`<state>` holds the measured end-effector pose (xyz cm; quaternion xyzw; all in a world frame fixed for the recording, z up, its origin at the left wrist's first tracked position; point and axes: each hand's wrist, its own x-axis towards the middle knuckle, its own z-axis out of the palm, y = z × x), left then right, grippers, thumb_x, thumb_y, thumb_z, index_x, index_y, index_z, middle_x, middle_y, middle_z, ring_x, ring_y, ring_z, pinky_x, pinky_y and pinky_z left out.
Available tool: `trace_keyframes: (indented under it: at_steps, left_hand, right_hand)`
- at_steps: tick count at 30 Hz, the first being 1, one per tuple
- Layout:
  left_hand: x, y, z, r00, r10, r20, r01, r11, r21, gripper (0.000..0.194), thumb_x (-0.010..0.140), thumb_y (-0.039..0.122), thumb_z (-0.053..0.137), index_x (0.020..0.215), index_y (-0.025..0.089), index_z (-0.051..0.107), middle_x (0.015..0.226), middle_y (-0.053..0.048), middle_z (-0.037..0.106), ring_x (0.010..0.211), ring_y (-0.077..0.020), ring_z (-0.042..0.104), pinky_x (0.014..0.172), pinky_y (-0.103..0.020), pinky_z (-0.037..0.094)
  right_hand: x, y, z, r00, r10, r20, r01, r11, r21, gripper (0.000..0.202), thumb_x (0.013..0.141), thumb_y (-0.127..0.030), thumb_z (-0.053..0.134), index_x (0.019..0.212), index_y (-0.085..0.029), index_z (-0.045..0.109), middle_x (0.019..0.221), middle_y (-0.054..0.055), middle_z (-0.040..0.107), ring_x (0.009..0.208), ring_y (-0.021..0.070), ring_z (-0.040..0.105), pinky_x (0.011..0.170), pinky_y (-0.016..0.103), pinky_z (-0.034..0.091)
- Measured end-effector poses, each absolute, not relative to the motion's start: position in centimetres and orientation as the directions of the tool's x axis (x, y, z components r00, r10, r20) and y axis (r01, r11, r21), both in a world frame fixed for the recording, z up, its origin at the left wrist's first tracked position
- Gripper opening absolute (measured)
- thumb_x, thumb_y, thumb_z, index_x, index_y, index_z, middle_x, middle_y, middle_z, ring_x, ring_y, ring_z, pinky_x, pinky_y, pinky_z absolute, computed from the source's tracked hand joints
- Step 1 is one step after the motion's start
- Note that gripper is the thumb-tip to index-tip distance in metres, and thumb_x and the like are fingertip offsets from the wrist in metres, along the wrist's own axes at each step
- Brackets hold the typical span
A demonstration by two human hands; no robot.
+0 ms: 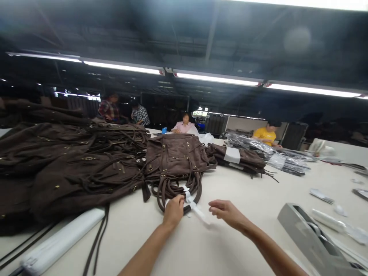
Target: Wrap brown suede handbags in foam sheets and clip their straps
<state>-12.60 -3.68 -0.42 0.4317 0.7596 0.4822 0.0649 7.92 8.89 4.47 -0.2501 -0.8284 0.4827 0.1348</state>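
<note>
A dark brown handbag point(175, 151) lies on the white table with its looped handles point(198, 188) pointing toward me. My left hand point(174, 211) is closed around the lower end of the handles. Just right of it, a white strip point(199, 215) is wrapped about a handle, and its loose tail trails onto the table. My right hand point(228, 214) hovers a little right of the strip, fingers loosely bent and apart, holding nothing that I can see. Where the left fingertips meet the handle is partly hidden.
Brown bags point(86, 165) are heaped on the left, beside a white roll point(66, 241). A grey tape dispenser point(312, 237) stands at right front. Wrapped brown bags point(244, 157) and plastic-covered bundles point(287, 163) lie farther back. Several people work beyond the table.
</note>
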Motion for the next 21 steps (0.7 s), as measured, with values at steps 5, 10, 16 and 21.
trace_keyframes:
  at_steps: [5, 10, 16, 21]
  left_hand:
    - [-12.3, -5.1, -1.0, -0.464, 0.740, 0.486, 0.773, 0.072, 0.630, 0.029, 0.086, 0.011, 0.046, 0.099, 0.023, 0.070, 0.096, -0.006, 0.071, 0.095, -0.0212, 0.063, 0.089, -0.033, 0.047]
    - [-15.1, -5.6, 0.5, -0.574, 0.501, 0.648, 0.796, 0.156, 0.584, 0.033, 0.090, 0.012, 0.038, 0.103, 0.017, 0.067, 0.100, -0.012, 0.070, 0.097, -0.0247, 0.061, 0.091, -0.038, 0.046]
    - [-17.4, -7.4, 3.1, -0.728, 0.097, 0.679, 0.683, 0.192, 0.705, 0.026, 0.088, 0.015, 0.040, 0.092, 0.018, 0.066, 0.090, -0.008, 0.071, 0.089, -0.0221, 0.065, 0.085, -0.033, 0.049]
    - [-19.2, -8.0, 3.6, -0.880, -0.034, 0.474, 0.467, 0.122, 0.876, 0.024, 0.082, 0.013, 0.043, 0.093, 0.019, 0.064, 0.092, -0.006, 0.071, 0.090, -0.0191, 0.065, 0.086, -0.030, 0.049]
  right_hand:
    - [-1.2, 8.8, 2.4, -0.839, 0.489, 0.239, 0.138, 0.615, -0.776, 0.031, 0.078, -0.024, 0.056, 0.106, -0.016, 0.068, 0.103, 0.008, 0.070, 0.088, 0.0199, 0.064, 0.080, 0.033, 0.050]
    - [-7.9, 8.9, 3.5, -0.918, 0.251, 0.308, 0.045, 0.836, -0.548, 0.029, 0.080, -0.029, 0.062, 0.107, -0.019, 0.068, 0.107, 0.006, 0.068, 0.101, 0.0230, 0.060, 0.086, 0.032, 0.045]
    - [-11.7, 5.4, 3.0, -0.960, 0.249, 0.131, 0.202, 0.933, -0.297, 0.047, 0.064, -0.048, 0.077, 0.096, -0.015, 0.066, 0.094, 0.008, 0.065, 0.088, 0.0249, 0.059, 0.074, 0.031, 0.043]
    - [-11.4, 3.8, 2.4, -0.883, 0.428, 0.193, 0.365, 0.885, -0.290, 0.043, 0.074, -0.042, 0.070, 0.106, -0.015, 0.061, 0.104, 0.012, 0.061, 0.099, 0.0269, 0.058, 0.081, 0.034, 0.043]
